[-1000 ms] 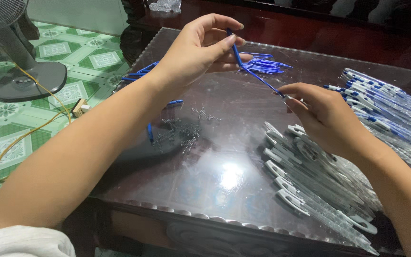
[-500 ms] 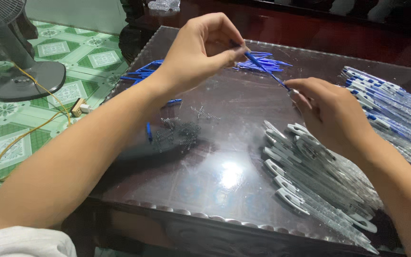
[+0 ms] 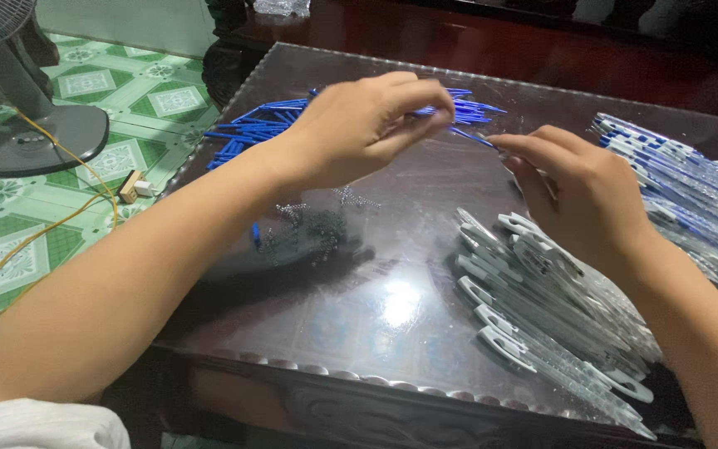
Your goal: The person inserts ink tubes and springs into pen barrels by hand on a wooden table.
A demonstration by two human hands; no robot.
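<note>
Above a dark glossy worktop [image 3: 392, 308], the left hand [image 3: 359, 129] and right hand [image 3: 579, 187] pinch opposite ends of a thin blue pen refill [image 3: 469, 135]. More blue refills [image 3: 259, 129] lie heaped behind, small metal springs [image 3: 309, 226] below the left hand, clear pen barrels [image 3: 542, 324] at right. A fan base [image 3: 39, 137] stands on the green tiled floor [image 3: 151, 100].

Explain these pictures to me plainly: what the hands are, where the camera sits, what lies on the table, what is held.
No machine here: a person's two bare hands, filmed from a camera worn on their head, looking down. The left hand and right hand pinch a thin blue pen refill between them over a dark glossy table. On it lie a heap of blue refills, a small pile of tiny metal springs, a row of clear plastic pen barrels and, far right, a stack of blue-and-white pens. A standing fan sits on the tiled floor.
</note>
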